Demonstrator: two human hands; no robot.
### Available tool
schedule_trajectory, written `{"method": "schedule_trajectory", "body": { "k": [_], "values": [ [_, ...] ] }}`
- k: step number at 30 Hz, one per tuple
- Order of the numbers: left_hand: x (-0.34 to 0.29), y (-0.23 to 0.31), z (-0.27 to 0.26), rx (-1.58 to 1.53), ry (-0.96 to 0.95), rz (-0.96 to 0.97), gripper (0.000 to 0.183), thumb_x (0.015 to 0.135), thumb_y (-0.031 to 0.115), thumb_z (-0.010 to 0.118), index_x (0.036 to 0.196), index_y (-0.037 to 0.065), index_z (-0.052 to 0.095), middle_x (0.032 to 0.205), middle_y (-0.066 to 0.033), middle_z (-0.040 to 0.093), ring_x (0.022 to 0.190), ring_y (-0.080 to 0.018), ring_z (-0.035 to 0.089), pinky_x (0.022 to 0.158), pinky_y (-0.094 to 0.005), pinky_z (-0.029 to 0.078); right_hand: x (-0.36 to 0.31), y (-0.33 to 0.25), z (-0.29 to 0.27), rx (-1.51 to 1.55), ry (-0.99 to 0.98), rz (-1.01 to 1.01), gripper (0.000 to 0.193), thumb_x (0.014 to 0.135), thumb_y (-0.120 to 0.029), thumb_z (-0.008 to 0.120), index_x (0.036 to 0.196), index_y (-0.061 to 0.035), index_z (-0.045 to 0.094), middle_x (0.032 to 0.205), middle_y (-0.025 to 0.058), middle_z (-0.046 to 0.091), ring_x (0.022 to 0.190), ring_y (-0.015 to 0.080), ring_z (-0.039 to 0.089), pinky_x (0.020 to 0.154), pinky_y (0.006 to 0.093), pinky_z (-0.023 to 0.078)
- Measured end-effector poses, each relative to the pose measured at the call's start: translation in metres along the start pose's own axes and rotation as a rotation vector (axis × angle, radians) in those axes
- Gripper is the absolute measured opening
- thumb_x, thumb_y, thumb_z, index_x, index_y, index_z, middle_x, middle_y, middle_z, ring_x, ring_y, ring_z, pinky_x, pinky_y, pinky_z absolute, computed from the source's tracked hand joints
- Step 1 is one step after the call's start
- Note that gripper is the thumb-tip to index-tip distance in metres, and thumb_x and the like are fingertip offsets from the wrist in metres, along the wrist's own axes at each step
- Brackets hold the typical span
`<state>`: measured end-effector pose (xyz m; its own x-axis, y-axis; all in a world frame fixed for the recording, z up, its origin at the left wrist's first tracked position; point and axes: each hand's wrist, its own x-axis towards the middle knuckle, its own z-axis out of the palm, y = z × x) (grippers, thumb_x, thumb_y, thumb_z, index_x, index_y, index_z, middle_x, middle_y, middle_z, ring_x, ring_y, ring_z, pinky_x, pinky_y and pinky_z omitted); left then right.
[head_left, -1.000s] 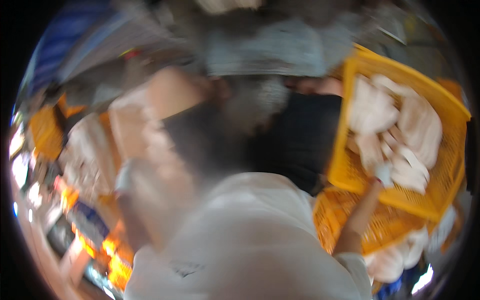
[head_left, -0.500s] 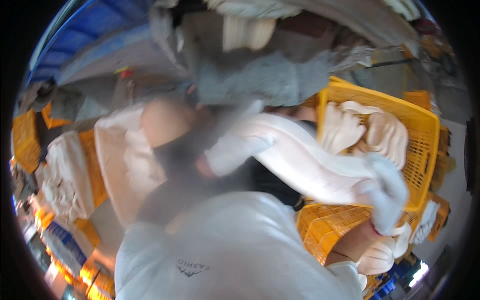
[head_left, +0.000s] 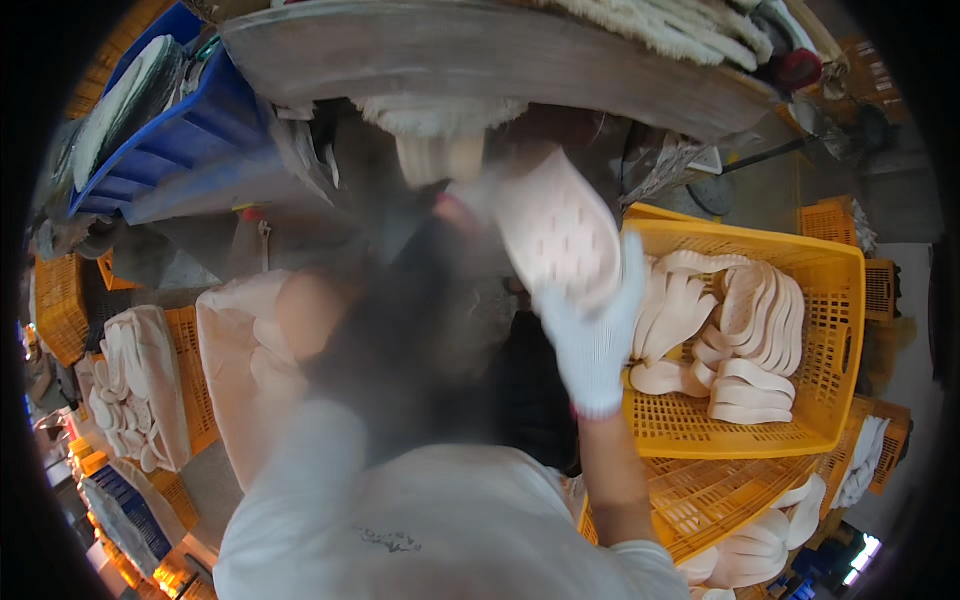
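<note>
Shoe sole [head_left: 560,225], pale pink with rows of small dents, is up in the air ahead of the torso, left of the yellow crate [head_left: 740,440] and clear of the stacked soles [head_left: 765,315] in it. Step looks like offering the sole to the cream roller-like part [head_left: 440,160] under the bench edge [head_left: 480,55]; my read, no contact visible.

To do it well: keep the dented face flat and unflexed, hold near the lower end so the upper end stays free, bring it in square with light, even pressure. Thin foam-looking stock would likely bend or snatch if one edge goes in first. Keep glove cuffs and fingertips off the roller; if it spins, loose knit could catch.

Pose: right hand [head_left: 590,345], gloved, is closed around the sole's lower end, fingers up along its right edge. Right forearm [head_left: 615,475] rises nearly vertical from the lower edge, wrist roughly in line with it. Left hand [head_left: 480,200] is a smear just beside the sole's upper left edge; can't tell if it grips or touches. Left sleeve [head_left: 310,450] is blurred too, elbow angle unreadable.
</note>
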<state>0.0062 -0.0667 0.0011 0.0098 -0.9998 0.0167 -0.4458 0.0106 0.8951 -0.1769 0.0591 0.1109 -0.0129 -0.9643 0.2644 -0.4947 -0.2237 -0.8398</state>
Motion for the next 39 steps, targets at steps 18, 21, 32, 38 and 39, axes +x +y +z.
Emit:
{"method": "schedule_trajectory", "body": {
  "k": [18, 21, 32, 38, 39],
  "values": [
    [-0.032, -0.008, 0.003, -0.793, -0.152, -0.123, 0.059, 0.1, 0.032, 0.07, 0.149, 0.001, 0.057, 0.141, -0.013, 0.068, 0.125, -0.0269, 0.066, 0.108, -0.0337, 0.05, 0.095, 0.031, 0.055, 0.145, -0.207, 0.436, 0.097, 0.082, -0.037, 0.082, 0.159, 0.0043, 0.04, 0.152, 0.0299, 0.054, 0.139, 0.0385, 0.057, 0.116, 0.0403, 0.044],
    [-0.014, -0.011, 0.032, -0.403, 0.025, 0.123, 0.045, 0.108, 0.037, 0.059, 0.141, 0.006, 0.064, 0.128, -0.0149, 0.072, 0.114, -0.0251, 0.069, 0.099, -0.0353, 0.052, 0.055, 0.01, 0.028, 0.015, -0.184, 0.297, 0.091, 0.085, -0.023, 0.076, 0.161, 0.0034, 0.034, 0.153, 0.0302, 0.052, 0.137, 0.0368, 0.058, 0.113, 0.0398, 0.048],
    [-0.014, -0.074, 0.032, 0.436, 0.018, 0.391, 0.036, 0.106, 0.027, 0.059, 0.134, 0.006, 0.063, 0.132, -0.0148, 0.068, 0.122, -0.0328, 0.064, 0.103, -0.04, 0.052, 0.08, 0.023, 0.036, -0.009, 0.076, 0.053, 0.056, 0.093, -0.023, 0.06, 0.143, 0.0028, 0.059, 0.115, 0.0333, 0.072, 0.107, 0.0465, 0.073, 0.097, 0.0483, 0.058],
    [-0.12, -0.079, -0.003, -0.572, 0.147, -0.007, 0.037, 0.109, 0.022, 0.058, 0.144, 0.01, 0.055, 0.142, -0.0126, 0.062, 0.131, -0.0324, 0.059, 0.109, -0.0571, 0.05, 0.118, 0.05, 0.062, 0.042, -0.018, 0.271, 0.044, 0.092, -0.028, 0.064, 0.121, 0.0035, 0.072, 0.1, 0.0293, 0.076, 0.101, 0.0461, 0.074, 0.091, 0.05, 0.058],
    [-0.137, -0.079, -0.002, -0.562, 0.157, -0.077, 0.035, 0.108, 0.022, 0.06, 0.142, 0.011, 0.056, 0.14, -0.0132, 0.063, 0.127, -0.0335, 0.061, 0.105, -0.0577, 0.053, 0.116, 0.055, 0.075, -0.033, 0.011, 0.253, 0.045, 0.092, -0.029, 0.065, 0.123, 0.003, 0.071, 0.101, 0.0298, 0.075, 0.102, 0.0465, 0.074, 0.092, 0.0502, 0.058]
  ]
}}
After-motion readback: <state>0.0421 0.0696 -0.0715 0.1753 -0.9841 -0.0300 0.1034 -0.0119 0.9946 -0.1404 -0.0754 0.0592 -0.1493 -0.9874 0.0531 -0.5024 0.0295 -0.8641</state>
